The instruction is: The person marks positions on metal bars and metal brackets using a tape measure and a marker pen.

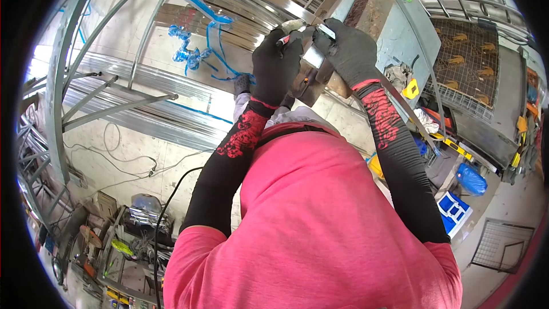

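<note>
My left hand (277,66) is closed around a red marker (283,40) just left of the small steel plate (313,56), my right hand (350,51) pinches that plate from its right, so it sits between my 2 gloves, and a rusty block (372,6) is just above it.

Left hand (277,66) and right hand (350,51) are side by side ahead of the torso, with a metal piece (313,56) between them touching both. The marker (290,30) sits in the left hand, above the piece. A beam (372,6) stands directly behind the hands. Steel profiles (131,94) lie to the left, with a strap (183,48) draped on them. A mesh rack (469,63) stands to the right, with a level (457,147) and a crate (454,209) nearer the person. A cable (114,163) lies on the floor, lower left.
</note>
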A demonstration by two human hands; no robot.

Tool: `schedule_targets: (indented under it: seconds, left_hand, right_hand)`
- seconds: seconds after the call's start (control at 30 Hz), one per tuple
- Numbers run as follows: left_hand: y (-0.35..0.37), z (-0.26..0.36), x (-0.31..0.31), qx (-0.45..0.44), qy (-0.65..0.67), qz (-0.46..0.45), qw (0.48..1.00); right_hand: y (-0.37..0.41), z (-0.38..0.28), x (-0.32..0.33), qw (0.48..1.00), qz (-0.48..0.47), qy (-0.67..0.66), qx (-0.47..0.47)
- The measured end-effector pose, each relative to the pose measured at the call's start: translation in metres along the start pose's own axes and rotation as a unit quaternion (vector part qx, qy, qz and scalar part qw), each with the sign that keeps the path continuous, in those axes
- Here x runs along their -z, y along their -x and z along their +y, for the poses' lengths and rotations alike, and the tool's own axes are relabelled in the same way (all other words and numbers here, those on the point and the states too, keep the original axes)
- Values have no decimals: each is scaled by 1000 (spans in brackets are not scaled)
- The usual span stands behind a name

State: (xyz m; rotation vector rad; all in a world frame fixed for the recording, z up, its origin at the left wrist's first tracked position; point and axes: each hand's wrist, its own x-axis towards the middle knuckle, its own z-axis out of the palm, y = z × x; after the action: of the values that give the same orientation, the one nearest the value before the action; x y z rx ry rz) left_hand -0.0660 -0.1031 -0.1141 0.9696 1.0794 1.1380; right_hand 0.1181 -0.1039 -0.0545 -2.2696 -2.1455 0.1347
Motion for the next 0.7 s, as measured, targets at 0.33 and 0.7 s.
schedule_targets:
  seconds: [0.33, 0.7]
  left_hand:
    - [3, 12, -3, -86, -105, -2, 991]
    - [-31, 61, 16, -140, 84, 35, 986]
  right_hand:
    - [-2, 2, 0, 998, -61, 3, -30]
    - [1, 2, 3, 999, -20, -28, -6]
